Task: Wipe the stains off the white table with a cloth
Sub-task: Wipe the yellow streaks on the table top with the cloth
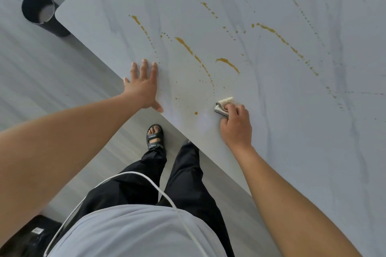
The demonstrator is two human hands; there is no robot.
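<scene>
Wearing a pale shirt (129, 233) crossed by a white cable (129, 172), leans over the surface (292, 131). Braces with left hand (142, 87) flat, fingers spread, at the near edge, probably for balance. Grips a folded cloth (224, 104) in right hand (236, 125), pressing it down just below a trail of orange-brown stains (184, 45). Leaves most streaks farther across untouched so far.

Hands and stains on the table (292, 110)
Left hand (142, 87) flat at the near edge; right hand (236, 125) with cloth (223, 105) just right; stains (227, 63) beyond both.
</scene>
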